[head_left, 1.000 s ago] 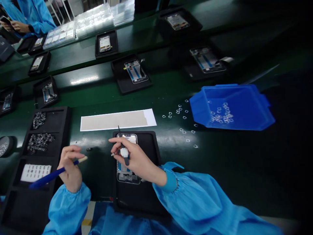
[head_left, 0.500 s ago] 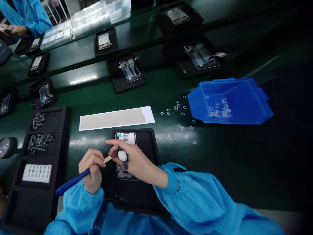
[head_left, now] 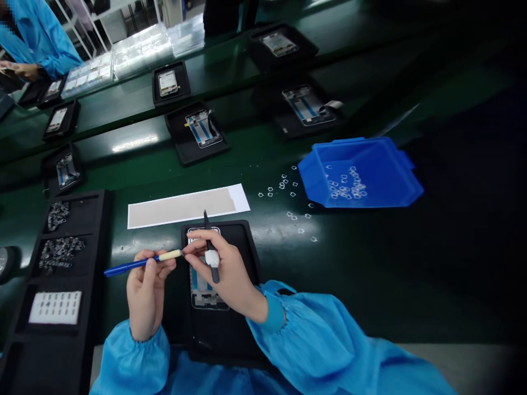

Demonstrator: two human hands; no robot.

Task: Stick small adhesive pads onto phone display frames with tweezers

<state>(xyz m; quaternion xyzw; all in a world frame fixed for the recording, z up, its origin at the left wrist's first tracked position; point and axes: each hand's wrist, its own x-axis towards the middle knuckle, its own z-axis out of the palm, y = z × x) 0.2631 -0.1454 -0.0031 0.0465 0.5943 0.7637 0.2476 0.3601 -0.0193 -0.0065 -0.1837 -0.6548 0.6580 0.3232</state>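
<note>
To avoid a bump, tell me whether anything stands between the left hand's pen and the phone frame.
Yes: the right hand, holding tweezers, covers part of the phone frame, its fingertips right at the pen's cream end.

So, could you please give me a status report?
Right hand: holding tweezers. Left hand: holding blue pen-like tool, pale tip at right fingertips. Phone frame: in black tray, partly covered by right hand.

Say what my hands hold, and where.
Left hand: blue pen-like tool, by the barrel near its cream tip. Right hand: tweezers, mid-length; also a tiny piece, its hold unclear.
</note>
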